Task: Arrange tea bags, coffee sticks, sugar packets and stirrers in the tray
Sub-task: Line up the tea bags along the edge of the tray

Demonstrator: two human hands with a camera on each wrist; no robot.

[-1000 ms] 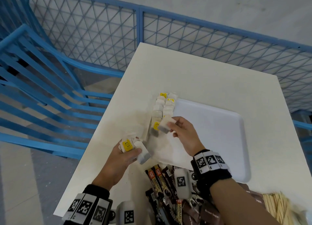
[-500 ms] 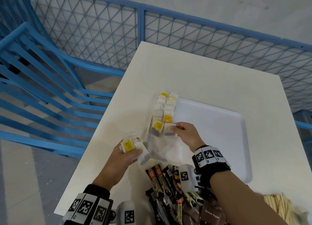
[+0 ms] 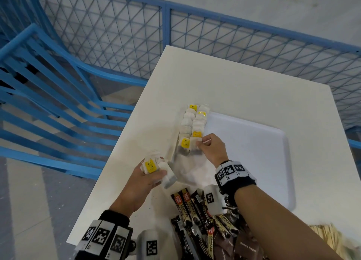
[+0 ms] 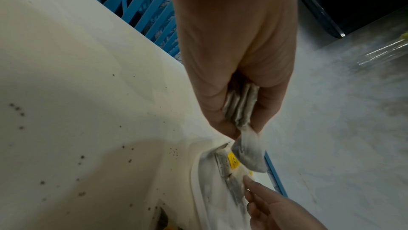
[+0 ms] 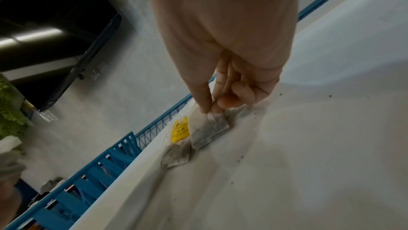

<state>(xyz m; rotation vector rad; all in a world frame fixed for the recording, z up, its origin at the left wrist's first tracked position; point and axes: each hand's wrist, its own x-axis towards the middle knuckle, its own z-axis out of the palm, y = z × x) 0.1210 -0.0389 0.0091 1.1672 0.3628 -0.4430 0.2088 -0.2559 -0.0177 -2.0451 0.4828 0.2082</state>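
Note:
A white tray (image 3: 254, 154) lies on the table. Two rows of tea bags (image 3: 192, 123) with yellow tags run along its left edge. My right hand (image 3: 200, 143) pinches a tea bag (image 3: 195, 147) at the near end of the right row; the right wrist view shows this tea bag (image 5: 209, 126) lying on the tray floor under my right hand (image 5: 212, 109). To the left of the tray, my left hand (image 3: 154, 171) grips a bundle of tea bags (image 3: 151, 166), seen as a stack of tea bags (image 4: 240, 104) in the left wrist view.
Black coffee sticks (image 3: 187, 207) lie piled at the table's near edge, with brown sugar packets (image 3: 248, 248) beside them and wooden stirrers (image 3: 328, 238) at the bottom right. A blue mesh fence (image 3: 214, 35) runs behind the table, and a blue chair (image 3: 58, 84) stands to the left.
My right hand has carried its tea bag a little forward and set it down at the near end of the right row. My left hand has stayed put with its bundle.

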